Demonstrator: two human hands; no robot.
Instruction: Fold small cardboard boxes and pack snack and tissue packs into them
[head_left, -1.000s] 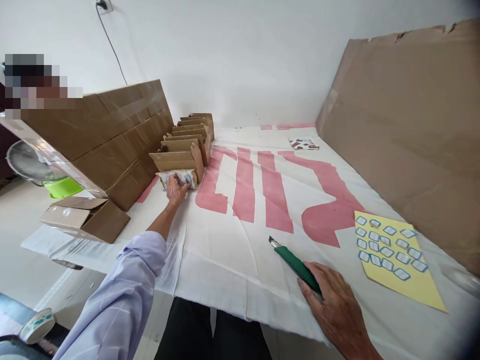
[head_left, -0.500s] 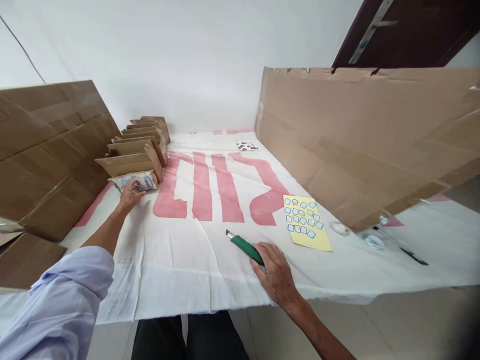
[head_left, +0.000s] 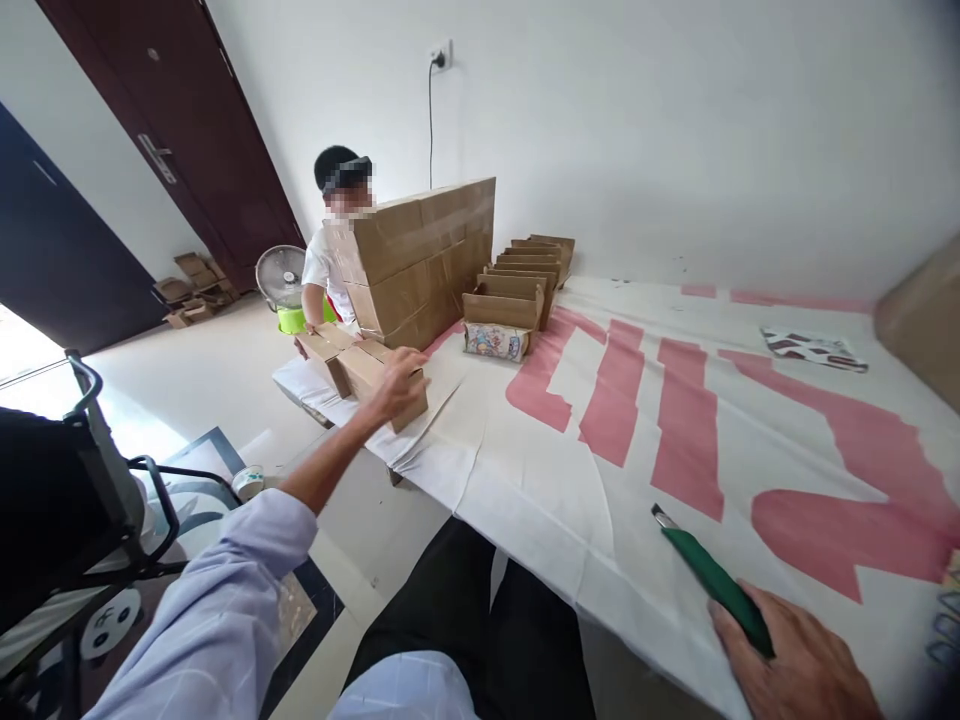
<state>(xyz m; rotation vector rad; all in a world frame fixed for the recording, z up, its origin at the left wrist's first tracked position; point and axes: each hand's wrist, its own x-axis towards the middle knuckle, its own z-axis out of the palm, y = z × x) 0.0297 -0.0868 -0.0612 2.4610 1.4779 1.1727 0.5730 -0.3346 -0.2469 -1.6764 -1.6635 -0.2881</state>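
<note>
At the table's left end, my left hand (head_left: 396,385) is on a small closed cardboard box (head_left: 361,368), its fingers bent over the near end. A similar carton (head_left: 324,352) stands just beyond that box. My right hand (head_left: 799,655) is wrapped round the handle of a green utility knife (head_left: 712,572), low on the right. The knife's short blade points away over the tablecloth. A printed pouch (head_left: 495,341) leans at the front of a row of open cardboard boxes (head_left: 510,290).
A wall of taped cartons (head_left: 424,270) stands behind the small boxes. A person (head_left: 326,270) is beyond it, near a fan (head_left: 281,278). A patterned packet (head_left: 814,348) lies on the white and red cloth (head_left: 547,480). A black-framed chair (head_left: 82,480) stands at left.
The view has swung left. My left hand has left the printed pouch and moved onto a small carton at the table's left end. My right hand still holds the knife.
</note>
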